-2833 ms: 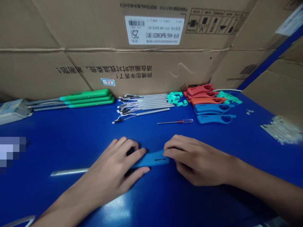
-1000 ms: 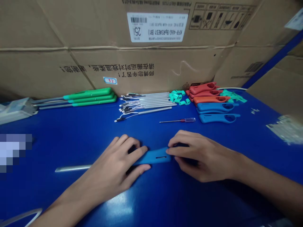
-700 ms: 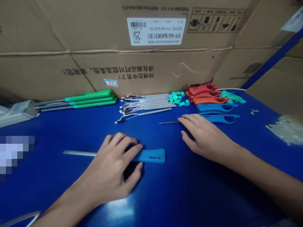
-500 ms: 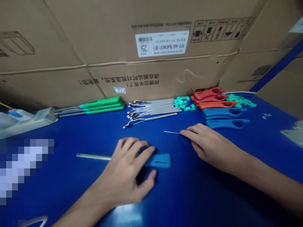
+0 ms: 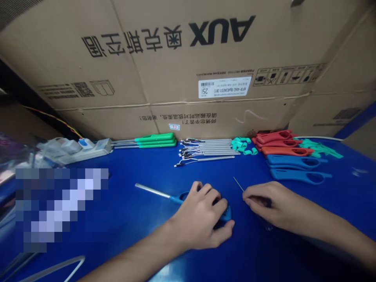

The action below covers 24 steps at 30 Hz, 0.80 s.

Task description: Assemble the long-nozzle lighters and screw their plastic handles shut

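Observation:
My left hand (image 5: 202,219) is closed over a blue-handled stick lighter (image 5: 176,199) lying on the blue table. The lighter's silver metal tube (image 5: 152,191) points to the far left. At the right, the rounded end of its handle shows beyond my fingers; the middle is hidden under my palm. My right hand (image 5: 267,201) is just right of the handle end, pinching a thin metal rod (image 5: 238,183) between thumb and fingertips. The rod's free end points up and left, clear of the lighter. Whatever is inside my right palm is hidden.
Along the back lie green-handled lighters (image 5: 157,140), silver tubes with wires (image 5: 216,147), small teal pieces (image 5: 242,145), red handles (image 5: 276,137), an orange one (image 5: 286,151) and blue ones (image 5: 296,174). A power strip (image 5: 88,152) is at left. A large cardboard box (image 5: 176,86) stands behind.
The view has shifted, showing more of the box. The lighter has turned, its tube now slanting up to the left. My right hand has come nearer the handle, and the rod is steeper.

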Motion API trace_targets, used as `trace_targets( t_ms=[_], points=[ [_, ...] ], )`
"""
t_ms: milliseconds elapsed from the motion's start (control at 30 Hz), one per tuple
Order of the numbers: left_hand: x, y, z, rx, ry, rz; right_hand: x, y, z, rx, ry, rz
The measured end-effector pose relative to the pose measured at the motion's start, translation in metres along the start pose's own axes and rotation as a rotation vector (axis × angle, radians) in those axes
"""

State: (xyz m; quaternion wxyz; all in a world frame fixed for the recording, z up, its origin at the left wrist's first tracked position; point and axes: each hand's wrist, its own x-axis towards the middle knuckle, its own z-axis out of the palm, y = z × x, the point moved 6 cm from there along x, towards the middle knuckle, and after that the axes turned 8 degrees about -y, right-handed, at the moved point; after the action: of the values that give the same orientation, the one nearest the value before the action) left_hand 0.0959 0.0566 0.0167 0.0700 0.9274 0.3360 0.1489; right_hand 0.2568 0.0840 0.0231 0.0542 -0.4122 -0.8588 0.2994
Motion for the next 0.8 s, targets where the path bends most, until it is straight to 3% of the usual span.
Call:
trace_targets(
  t_ms=[100,233,567,800],
  points=[
    [-0.008,-0.002,-0.001,-0.004,0.063,0.052,-0.001,-0.004,-0.004,0.254,-0.002,-0.029],
    [-0.015,-0.004,-0.005,-0.059,0.130,0.089,-0.002,-0.011,-0.007,0.511,0.090,-0.102],
    [-0.014,-0.006,-0.005,-0.179,0.086,0.132,-0.011,-0.011,-0.021,0.451,0.438,-0.121],
    [-0.015,0.002,-0.006,-0.220,0.018,0.284,-0.008,-0.024,0.004,0.846,0.300,-0.170]
  ],
)
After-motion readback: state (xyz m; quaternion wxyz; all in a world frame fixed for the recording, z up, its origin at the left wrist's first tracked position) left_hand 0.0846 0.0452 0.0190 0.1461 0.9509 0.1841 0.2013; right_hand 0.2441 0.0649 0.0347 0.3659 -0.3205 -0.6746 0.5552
